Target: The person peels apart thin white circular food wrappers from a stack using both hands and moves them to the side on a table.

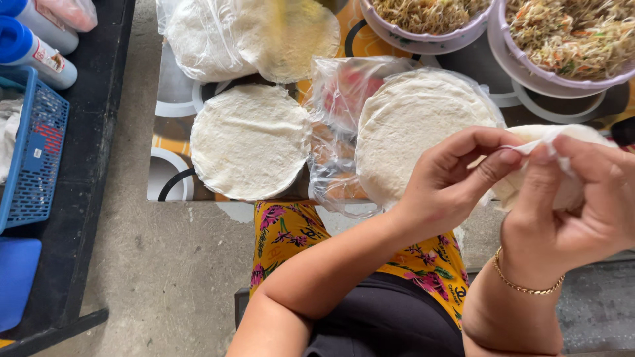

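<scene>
My left hand [453,182] and my right hand [575,205] meet at the right of the head view, both pinching one thin white round wrapper [575,135] and peeling its edge. A gold bracelet circles my right wrist. Just beyond my left hand lies a stack of white wrappers [417,119] on clear plastic. A second stack of wrappers [250,140] lies further left, and more bagged wrappers [254,33] sit at the back of the patterned table [169,168].
Two pale bowls of shredded vegetable filling [575,39] [426,16] stand at the back right. A blue plastic basket [33,155] and blue-capped bottles [30,46] rest on a black shelf at left. Grey concrete floor [165,264] lies below.
</scene>
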